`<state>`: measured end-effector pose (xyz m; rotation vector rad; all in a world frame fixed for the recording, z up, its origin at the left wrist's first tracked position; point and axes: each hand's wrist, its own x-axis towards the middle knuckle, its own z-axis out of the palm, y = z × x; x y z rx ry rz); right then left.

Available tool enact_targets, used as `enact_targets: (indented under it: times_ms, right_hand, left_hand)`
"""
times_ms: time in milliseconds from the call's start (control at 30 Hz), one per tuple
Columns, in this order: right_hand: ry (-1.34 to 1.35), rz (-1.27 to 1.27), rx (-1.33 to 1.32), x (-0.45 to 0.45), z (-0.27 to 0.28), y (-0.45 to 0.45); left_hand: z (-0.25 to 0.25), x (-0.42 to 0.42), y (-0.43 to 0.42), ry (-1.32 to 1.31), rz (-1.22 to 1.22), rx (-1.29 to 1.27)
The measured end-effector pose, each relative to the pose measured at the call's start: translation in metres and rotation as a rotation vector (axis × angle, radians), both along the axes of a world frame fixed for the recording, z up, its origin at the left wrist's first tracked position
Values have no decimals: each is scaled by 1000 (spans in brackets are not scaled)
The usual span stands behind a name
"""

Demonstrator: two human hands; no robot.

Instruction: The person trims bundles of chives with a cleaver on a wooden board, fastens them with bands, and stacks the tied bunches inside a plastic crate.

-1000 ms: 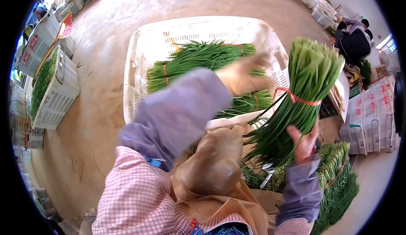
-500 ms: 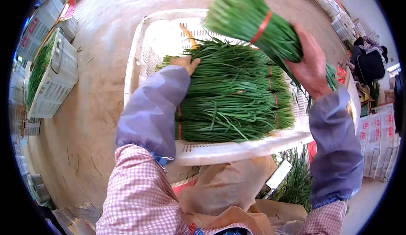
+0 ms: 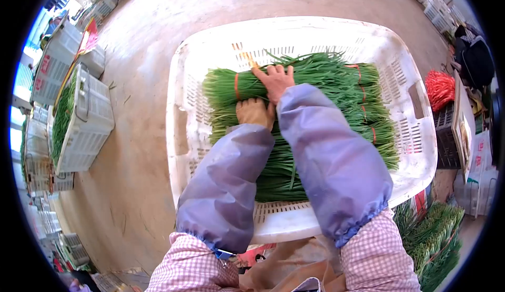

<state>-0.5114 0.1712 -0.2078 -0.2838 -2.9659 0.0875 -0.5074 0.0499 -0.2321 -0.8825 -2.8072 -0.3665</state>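
A white plastic basket (image 3: 302,23) holds bundles of long green garlic chives, tied with red bands. At its far left lies a chive bundle (image 3: 221,89) with its pale cut ends to the left and a red band (image 3: 236,87) round it. My right hand (image 3: 277,83) rests on this bundle, fingers spread, nothing lifted. Just below, my left hand (image 3: 255,113) presses on the chives with its fingers slightly bent and apart. Other chive bundles (image 3: 371,89) have their cut ends to the right. My forearms cover part of the near rows.
Left on the floor stands a white crate (image 3: 89,121) of greens. At right are a heap of red bands (image 3: 440,89) on a dark crate (image 3: 446,134) and an upright board (image 3: 463,118). More loose chives (image 3: 434,239) lie at lower right. A dark backpack (image 3: 475,63) shows beyond.
My right hand has brought the raised chive bundle down to the basket's far left and now lies on it, fingers spread. My left hand has shifted nearer the right one. The view has moved.
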Motion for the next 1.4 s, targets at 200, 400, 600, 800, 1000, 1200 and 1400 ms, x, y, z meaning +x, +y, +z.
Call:
enact_targets:
  times_ms: [200, 400, 600, 800, 1000, 1200, 1400]
  right_hand:
    - [126, -70, 78, 3, -2, -5]
    - [-48, -30, 67, 104, 74, 67]
    - [662, -151, -669, 189, 65, 167]
    - [744, -324, -1216, 165, 78, 152]
    - [856, -432, -1366, 150, 54, 173]
    - [883, -315, -1393, 138, 58, 190]
    - [429, -520, -1186, 127, 34, 197]
  left_hand:
    - [-3, -4, -9, -79, -43, 81]
    - [23, -2, -12, 100, -166, 573]
    - [63, -53, 7, 326, -294, 476]
    - [54, -66, 44, 159, -547, 331]
    - [18, -48, 55, 234, -446, 163]
    - [20, -42, 56, 232, -437, 62]
    - [20, -40, 55, 241, -431, 89]
